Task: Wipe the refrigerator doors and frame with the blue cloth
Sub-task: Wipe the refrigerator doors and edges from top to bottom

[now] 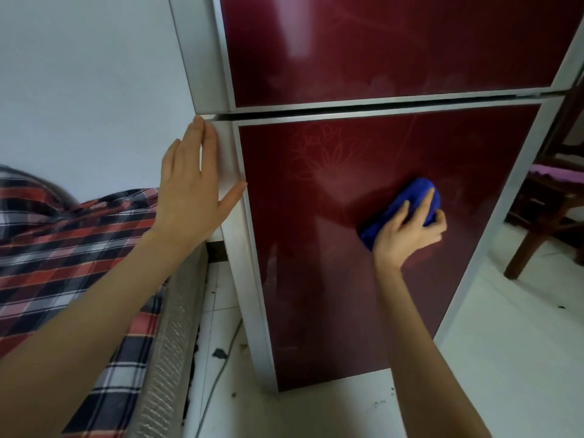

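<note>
We hold the blue cloth [410, 197] bunched against the lower door [331, 295], near the middle of its red panel. Our right hand [407, 232] is curled over the wad, fingers and thumb gripping it, so the push goes flat into the glossy surface. Our left hand [192, 191] lies spread, fingers straight, on the silver frame [228, 153] at the lower door's top-left corner, most likely to brace ourselves while we rub.

The upper door [379, 42] sits just above the lower door, across a dark gap. Left of the lower door, plaid bedding [63, 241] crowds close to the frame's side, leaving only a narrow slot that we judge awkward to reach. Right of the lower door stands a wooden chair [537, 222], well apart. Below its left corner a cable [218, 384] and dark debris lie on the floor.
</note>
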